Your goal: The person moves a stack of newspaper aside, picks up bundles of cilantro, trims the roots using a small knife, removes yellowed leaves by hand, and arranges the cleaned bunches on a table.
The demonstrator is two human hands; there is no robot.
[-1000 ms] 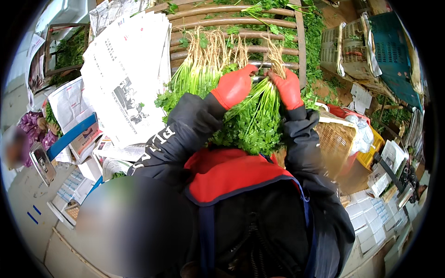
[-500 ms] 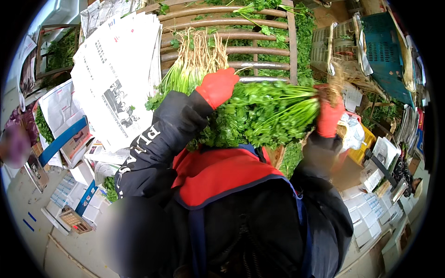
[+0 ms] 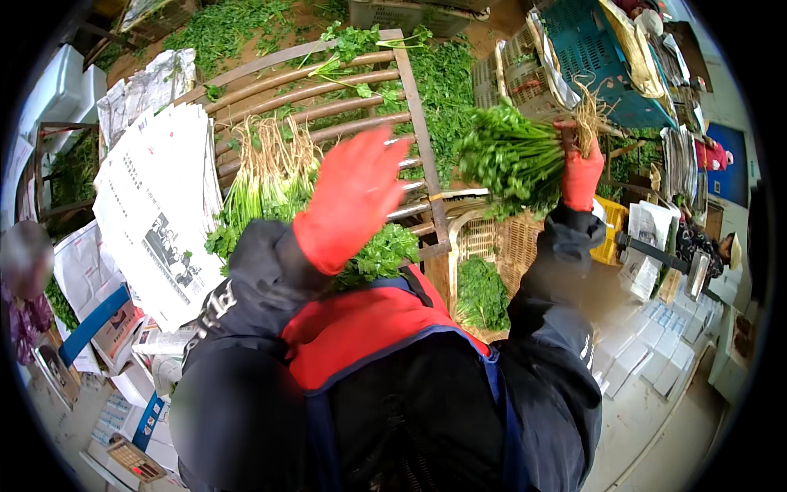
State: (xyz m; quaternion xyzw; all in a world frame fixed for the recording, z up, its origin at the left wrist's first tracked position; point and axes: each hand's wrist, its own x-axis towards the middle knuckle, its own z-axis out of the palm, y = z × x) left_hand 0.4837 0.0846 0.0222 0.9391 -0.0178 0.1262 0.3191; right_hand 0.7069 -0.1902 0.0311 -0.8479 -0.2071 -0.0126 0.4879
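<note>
Two red-gloved hands work apart over the slatted wooden rack (image 3: 344,90), which serves as the landmark. The right hand (image 3: 580,176) is off to the right of the rack, above a woven basket (image 3: 508,238), with its fingers wrapped tight around the stems of a bunch of leafy greens (image 3: 512,156); it grips just below the pale roots, likely because the stalks are firmest there, so the leafy end hangs free, pointing back toward the rack. The left hand (image 3: 352,197) hovers over the rack's near edge, empty, fingers spread wide and blurred. On the rack's left part lies another bundle of greens (image 3: 266,176), roots pointing away from the person and leaves toward them, the stalks resting across the bars. Left of the rack, a stack of newspaper sheets (image 3: 156,213) lies flat within reach. Right of the rack, beyond the basket, stand plastic crates (image 3: 607,57).
</note>
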